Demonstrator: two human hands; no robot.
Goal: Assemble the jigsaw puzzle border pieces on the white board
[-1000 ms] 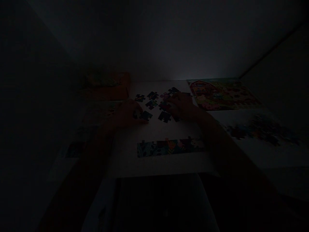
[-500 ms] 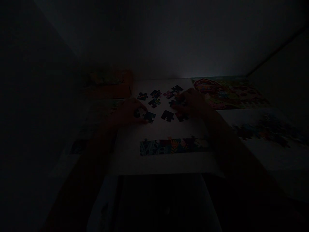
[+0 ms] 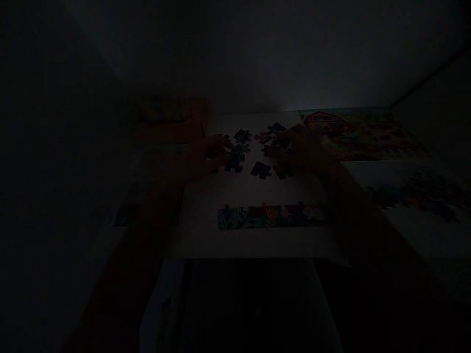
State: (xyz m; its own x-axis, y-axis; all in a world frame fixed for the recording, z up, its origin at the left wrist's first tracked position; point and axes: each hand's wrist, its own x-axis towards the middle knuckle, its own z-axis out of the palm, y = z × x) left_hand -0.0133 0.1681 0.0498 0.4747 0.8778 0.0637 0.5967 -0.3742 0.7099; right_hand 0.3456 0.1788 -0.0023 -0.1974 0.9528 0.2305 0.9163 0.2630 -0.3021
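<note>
The scene is very dark. My left hand [image 3: 206, 156] is over the left side of a loose group of jigsaw pieces, thumb and forefinger apart. Its thumb tip meets the edge of a dark jigsaw piece [image 3: 234, 162], and the forefinger reaches towards a greenish piece [image 3: 243, 148]. My right hand [image 3: 300, 147] arches over the right side, fingers spread, the tips at another piece [image 3: 267, 150]. Whatever lies under that palm is hidden. Between the hands lie a dark piece [image 3: 261, 170] and a pink piece [image 3: 263, 137]. A reddish piece [image 3: 283, 170] is below my right hand.
A joined strip of puzzle [image 3: 253, 218] with leaf patterns lies near the front edge of the white table [image 3: 257, 247]. An orange box [image 3: 172, 132] stands back left. At right are a farm picture [image 3: 353, 137] and a heap of pieces [image 3: 430, 196].
The whole view has shifted slightly. My left hand has moved away from me, and the dark piece at its thumb has turned and slid the same way. My right hand stays over its pieces.
</note>
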